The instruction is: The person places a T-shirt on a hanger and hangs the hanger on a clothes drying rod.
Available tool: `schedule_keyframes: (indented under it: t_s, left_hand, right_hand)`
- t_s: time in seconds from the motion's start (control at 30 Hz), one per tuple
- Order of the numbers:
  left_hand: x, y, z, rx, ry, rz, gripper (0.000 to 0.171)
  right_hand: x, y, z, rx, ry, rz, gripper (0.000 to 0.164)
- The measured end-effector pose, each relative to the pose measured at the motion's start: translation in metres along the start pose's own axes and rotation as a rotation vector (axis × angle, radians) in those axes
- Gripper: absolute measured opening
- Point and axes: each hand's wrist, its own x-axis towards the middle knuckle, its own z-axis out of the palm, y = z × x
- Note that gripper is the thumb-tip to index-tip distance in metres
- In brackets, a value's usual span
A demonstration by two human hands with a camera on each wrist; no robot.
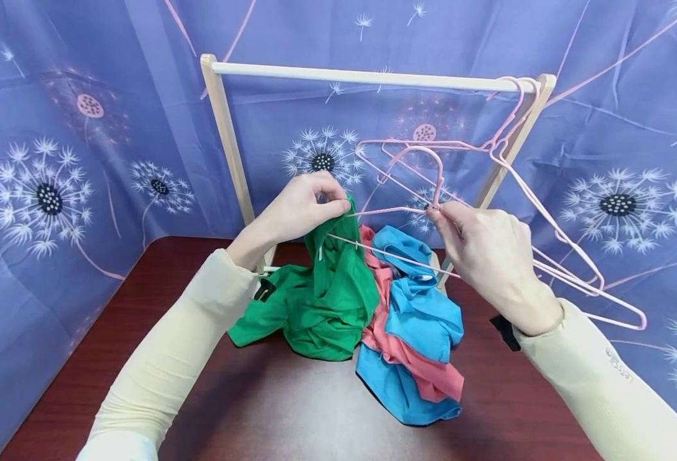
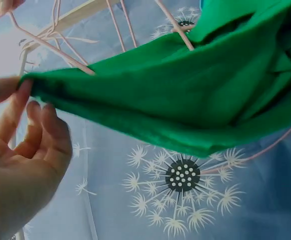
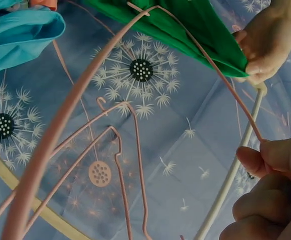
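Observation:
My left hand pinches the top edge of a green garment and lifts it off the table. In the left wrist view the green cloth stretches taut from the thumb and fingertip. My right hand pinches a pink hanger at the base of its hook, which points up. One end of the hanger reaches into the green garment, and its lower bar crosses in front of the cloth. The right wrist view shows the hanger's bent end against the green cloth.
A rack with a white rail and wooden posts stands behind. Pink hangers hang at its right end, close behind my right hand. Blue and coral garments lie heaped on the dark table. A dandelion-print curtain surrounds it.

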Motion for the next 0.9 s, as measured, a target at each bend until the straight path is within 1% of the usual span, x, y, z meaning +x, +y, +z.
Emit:
schedule_keyframes:
  t_s: [0.1,0.13,0.2,0.3,0.43,0.5,0.6,0.7,0.77,0.9]
  left_hand:
    - [0.002,-0.004,0.0,0.038,0.013,0.057,0.014]
    - [0.003,-0.005,0.0,0.037,0.022,0.063,0.014]
    - [0.004,-0.008,-0.001,0.041,0.049,0.052,0.014]
    - [0.006,-0.012,-0.001,0.036,0.075,0.003,0.016]
    - [0.01,-0.016,-0.003,0.013,0.097,-0.07,0.019]
    - [0.013,-0.02,-0.005,-0.007,0.11,-0.09,0.02]
    - [0.015,-0.024,-0.008,-0.052,0.113,-0.107,0.021]
    - [0.015,-0.026,-0.009,-0.099,0.085,-0.096,0.023]
    - [0.014,-0.024,-0.007,-0.12,0.049,-0.065,0.024]
    - [0.016,-0.02,-0.001,-0.114,-0.04,0.016,0.023]
  right_hand:
    - [-0.002,0.001,-0.002,-0.025,0.0,0.024,0.035]
    - [-0.003,0.002,-0.003,-0.034,0.002,0.032,0.036]
    - [-0.005,0.002,-0.005,-0.053,0.009,0.05,0.035]
    - [-0.007,0.003,-0.007,-0.08,0.037,0.061,0.036]
    - [-0.011,0.001,-0.013,-0.108,0.108,0.054,0.038]
    - [-0.012,-0.003,-0.018,-0.116,0.138,0.056,0.039]
    - [-0.013,-0.011,-0.023,-0.135,0.16,0.058,0.042]
    - [-0.012,-0.019,-0.024,-0.144,0.141,0.043,0.042]
    - [-0.01,-0.022,-0.022,-0.134,0.117,0.036,0.042]
    - [-0.008,-0.018,-0.013,-0.089,0.083,0.045,0.042]
